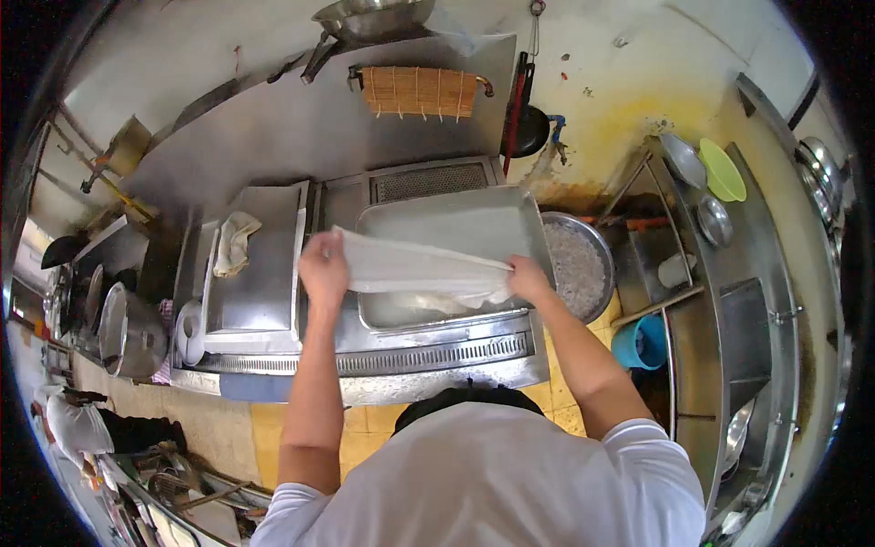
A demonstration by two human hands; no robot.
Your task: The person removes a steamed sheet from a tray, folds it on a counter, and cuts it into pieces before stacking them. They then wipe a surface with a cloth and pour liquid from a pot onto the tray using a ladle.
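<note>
A thin white cloth is stretched between my two hands, over a large rectangular metal tray. At its left end, my left hand is closed on the cloth's upper corner. My right hand pinches the other end near the tray's right side. The cloth's lower edge sags in folds. Part of the tray's inside is hidden behind the cloth, and a pale patch shows just below it.
Left of the tray is a steel lid with a crumpled cloth on it. A basin of whitish contents stands on the right, beside a steel rack and blue bucket. A person is at far left.
</note>
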